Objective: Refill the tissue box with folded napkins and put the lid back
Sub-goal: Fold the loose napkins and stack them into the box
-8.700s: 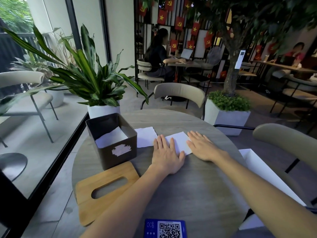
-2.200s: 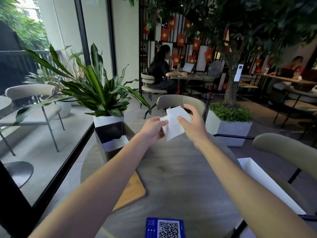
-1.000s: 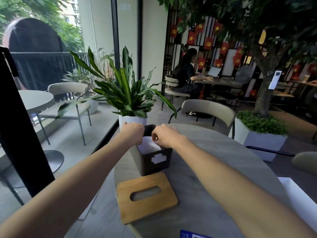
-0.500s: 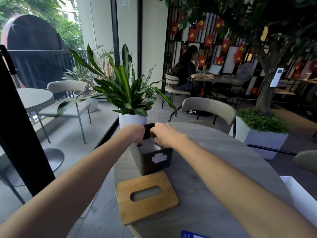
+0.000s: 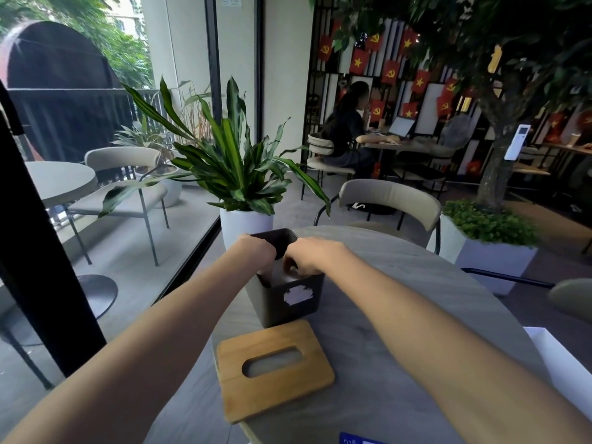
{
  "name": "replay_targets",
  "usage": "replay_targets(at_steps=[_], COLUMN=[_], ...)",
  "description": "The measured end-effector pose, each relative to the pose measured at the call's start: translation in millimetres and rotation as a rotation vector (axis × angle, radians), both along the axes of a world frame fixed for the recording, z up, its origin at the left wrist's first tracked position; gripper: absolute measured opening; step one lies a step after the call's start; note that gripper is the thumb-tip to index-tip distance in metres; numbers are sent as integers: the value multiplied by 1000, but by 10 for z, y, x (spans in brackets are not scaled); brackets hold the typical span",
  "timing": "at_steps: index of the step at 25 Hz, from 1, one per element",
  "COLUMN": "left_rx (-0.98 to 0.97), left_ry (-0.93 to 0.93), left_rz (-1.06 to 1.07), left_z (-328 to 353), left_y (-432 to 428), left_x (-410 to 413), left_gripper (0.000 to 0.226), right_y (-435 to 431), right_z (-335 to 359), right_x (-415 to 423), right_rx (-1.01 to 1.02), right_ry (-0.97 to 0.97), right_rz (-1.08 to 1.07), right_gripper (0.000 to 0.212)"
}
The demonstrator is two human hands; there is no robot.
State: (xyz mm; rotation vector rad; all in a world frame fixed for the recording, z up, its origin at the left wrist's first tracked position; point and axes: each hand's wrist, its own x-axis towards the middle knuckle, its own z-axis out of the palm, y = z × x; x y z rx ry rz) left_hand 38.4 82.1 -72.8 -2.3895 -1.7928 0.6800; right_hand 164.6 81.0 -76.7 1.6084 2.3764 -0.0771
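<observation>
The dark tissue box (image 5: 288, 299) stands open on the round grey table (image 5: 400, 315). Both my hands reach into its top from above. My left hand (image 5: 256, 251) curls over the box's left side, fingertips hidden inside. My right hand (image 5: 310, 254) dips in from the right, its thumb and fingers pinching the folded napkins (image 5: 282, 277), which lie shaded low inside the box. The wooden lid (image 5: 275, 366) with an oval slot lies flat on the table just in front of the box, near the table's edge.
A potted plant in a white pot (image 5: 246, 225) stands right behind the box, off the table. A beige chair (image 5: 390, 200) faces me across the table. A white carton (image 5: 563, 373) sits at the right edge, and a blue card (image 5: 362, 440) at the bottom.
The napkins went from the table, through both raised hands, into the box. Over the last second both hands have sunk deeper and the white paper shows less.
</observation>
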Motion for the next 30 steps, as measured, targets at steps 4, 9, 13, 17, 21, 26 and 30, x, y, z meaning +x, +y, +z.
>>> replay_targets(at_steps=[4, 9, 13, 17, 21, 26, 30], left_rx=[-19, 71, 356, 470, 529, 472, 313], left_ry=[-6, -171, -285, -465, -607, -728, -872], left_rz=[-23, 6, -151, -205, -255, -404, -455], left_z=[-31, -68, -5, 191, 390, 402, 237], left_y=[-11, 32, 34, -47, -232, -501, -660], left_x=[44, 10, 11, 151, 524, 1328, 2213], left_gripper=[36, 27, 26, 17, 17, 28, 25], right_y=[-18, -53, -92, -155, -324, -841, -1292], right_z=[21, -9, -31, 117, 288, 348, 236], right_x=[-46, -25, 102, 253, 682, 1457, 2292], right_rx=[12, 49, 115, 224, 312, 395, 431], right_ry=[-68, 55, 371, 526, 658, 681, 668], right_rz=[6, -9, -66, -124, -162, -298, -439], right_gripper=[29, 25, 5, 9, 18, 20, 16])
